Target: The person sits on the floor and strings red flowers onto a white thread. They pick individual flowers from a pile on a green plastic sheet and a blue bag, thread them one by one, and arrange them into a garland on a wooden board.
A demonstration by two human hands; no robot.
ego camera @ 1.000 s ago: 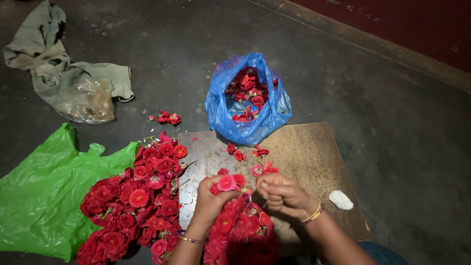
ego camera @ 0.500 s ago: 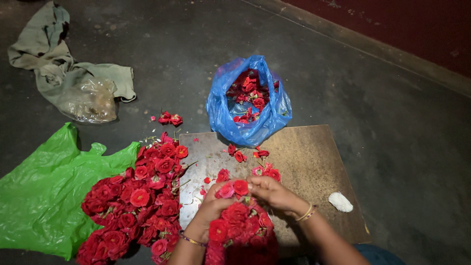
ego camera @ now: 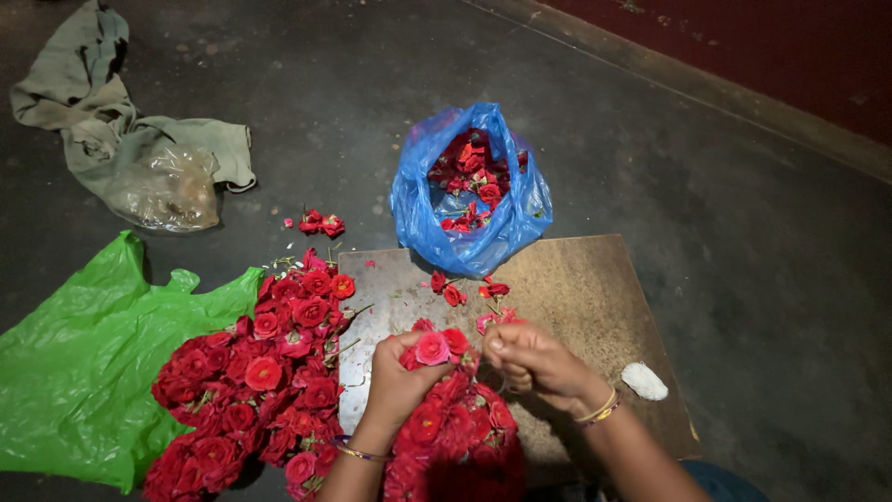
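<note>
Where dark floor (ego camera: 743,279) spreads, brown board (ego camera: 576,288) lies flat.

Flower-stringing floor workspace: rose heap (ego camera: 260,372), bare concrete floor (ego camera: 743,242).

One camera, worn on the person's head, looks steeply down and forward over a dark floor. The left hand (ego camera: 398,376) and right hand (ego camera: 532,361) sit close at the bottom edge; the wooden board (ego camera: 576,297) fills the middle, with the far wall's base across the top right corner.
</note>
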